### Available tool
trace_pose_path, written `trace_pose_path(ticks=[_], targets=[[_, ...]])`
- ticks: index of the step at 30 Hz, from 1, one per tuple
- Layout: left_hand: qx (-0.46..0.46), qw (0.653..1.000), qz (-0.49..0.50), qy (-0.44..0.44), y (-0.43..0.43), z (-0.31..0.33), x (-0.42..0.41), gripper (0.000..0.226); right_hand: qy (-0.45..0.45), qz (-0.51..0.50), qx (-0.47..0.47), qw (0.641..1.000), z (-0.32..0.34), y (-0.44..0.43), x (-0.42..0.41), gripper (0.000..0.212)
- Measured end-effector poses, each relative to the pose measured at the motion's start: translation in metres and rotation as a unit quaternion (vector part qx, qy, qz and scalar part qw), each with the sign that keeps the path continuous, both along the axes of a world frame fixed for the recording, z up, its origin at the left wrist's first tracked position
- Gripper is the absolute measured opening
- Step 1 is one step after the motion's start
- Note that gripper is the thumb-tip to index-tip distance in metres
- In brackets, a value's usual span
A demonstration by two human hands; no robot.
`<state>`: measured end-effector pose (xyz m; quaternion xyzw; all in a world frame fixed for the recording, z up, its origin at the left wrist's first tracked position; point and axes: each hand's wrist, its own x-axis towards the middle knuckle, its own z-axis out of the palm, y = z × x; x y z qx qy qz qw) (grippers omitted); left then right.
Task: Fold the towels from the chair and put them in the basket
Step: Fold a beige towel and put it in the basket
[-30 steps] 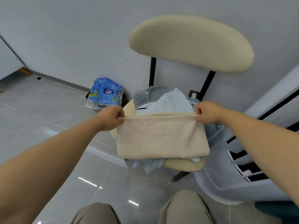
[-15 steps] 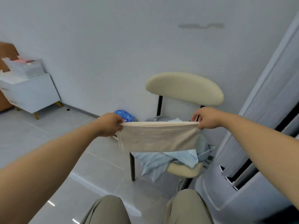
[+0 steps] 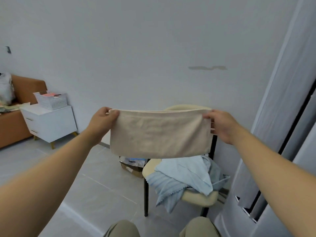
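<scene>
Standing by the wall, one cream chair [image 3: 199, 197] carries a heap of pale blue towels [image 3: 184, 175]; how many lie in it I cannot tell. One white cabinet [image 3: 51, 122] stands far left. One beige towel [image 3: 159, 134] hangs in the air in front of the chair's back, stretched flat, well apart from the one white basket [image 3: 52, 100] on top of the cabinet. Two hands hold it: the left hand [image 3: 100, 123] pinches its top left corner, and the right hand [image 3: 222, 125] pinches its top right.
</scene>
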<state>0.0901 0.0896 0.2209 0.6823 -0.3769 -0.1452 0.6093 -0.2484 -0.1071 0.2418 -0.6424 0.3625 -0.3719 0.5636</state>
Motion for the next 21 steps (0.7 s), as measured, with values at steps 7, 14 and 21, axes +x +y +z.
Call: trace_pose_path(ticks=[7, 14, 21], targets=[[-0.115, 0.974, 0.182, -0.073, 0.000, 0.016, -0.035, 0.024, -0.072, -0.199, -0.239, 0.948, 0.004, 0.026, 0.025, 0.027], [-0.092, 0.952, 0.240, -0.168, -0.003, 0.013, -0.039, 0.033, 0.043, -0.264, -0.338, 0.902, -0.006, 0.023, 0.029, 0.031], [0.043, 0.979, 0.175, -0.097, -0.024, -0.021, -0.022, 0.028, 0.090, -0.225, -0.206, 0.948, -0.051, -0.009, 0.035, 0.036]])
